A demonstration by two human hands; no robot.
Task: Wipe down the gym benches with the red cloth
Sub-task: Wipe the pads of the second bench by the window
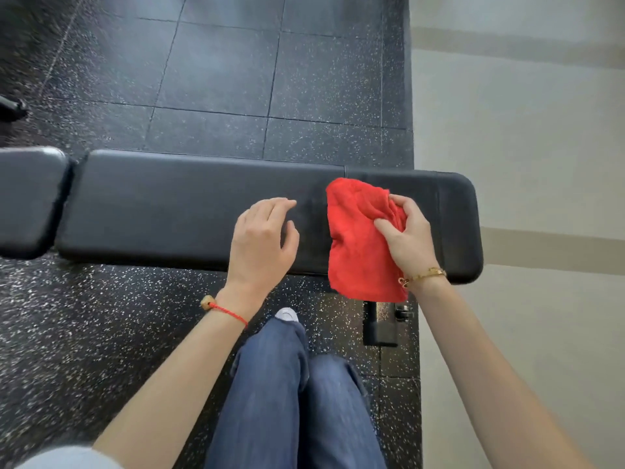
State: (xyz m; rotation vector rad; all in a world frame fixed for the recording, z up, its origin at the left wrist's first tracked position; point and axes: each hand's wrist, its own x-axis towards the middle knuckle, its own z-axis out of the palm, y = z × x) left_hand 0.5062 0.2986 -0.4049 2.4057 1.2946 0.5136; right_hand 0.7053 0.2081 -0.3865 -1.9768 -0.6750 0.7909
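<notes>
A long black padded gym bench point(176, 204) runs left to right across the view. A red cloth point(355, 245) lies on its right part and hangs over the near edge. My right hand point(409, 238) grips a bunch of the cloth at its right side, fingers and thumb pinching the fabric. To the left of the cloth my left hand point(262, 242) hovers over or rests on the bench pad, its fingers loosely bent and holding nothing.
A second black pad point(27, 198) adjoins the bench at far left. The bench's black metal foot point(378, 326) stands on speckled rubber floor tiles point(216, 69). A pale floor point(524, 130) begins right of the bench end. My legs in jeans point(287, 394) are below.
</notes>
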